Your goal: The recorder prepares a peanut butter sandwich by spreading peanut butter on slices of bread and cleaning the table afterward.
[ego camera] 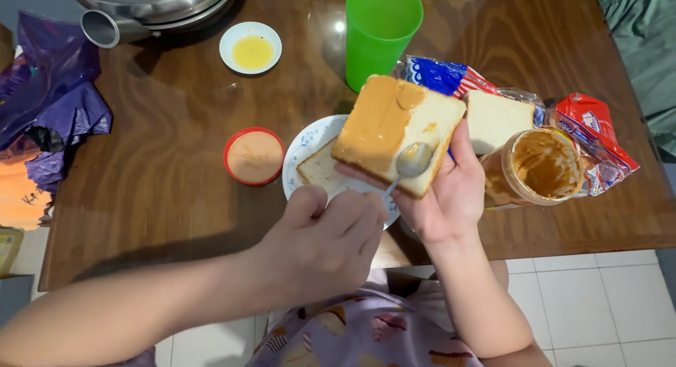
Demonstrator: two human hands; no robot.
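Observation:
My right hand (447, 194) holds a slice of white bread (398, 131) above a white patterned plate (308, 143). Peanut butter covers the left part of the slice, and the right part is bare. My left hand (325, 242) grips the handle of a metal spoon (412, 160), whose bowl rests on the near edge of the slice. A second slice (318, 170) lies on the plate, partly hidden under the held one.
An open peanut butter jar (539, 166) sits tilted to the right, with its red lid (254, 156) left of the plate. A bread bag (458, 78) with a slice showing, a green cup (380, 29), a small saucer of yellow liquid (251, 47), a metal pot (155, 4) and a purple bag (56, 92) stand on the wooden table (162, 184).

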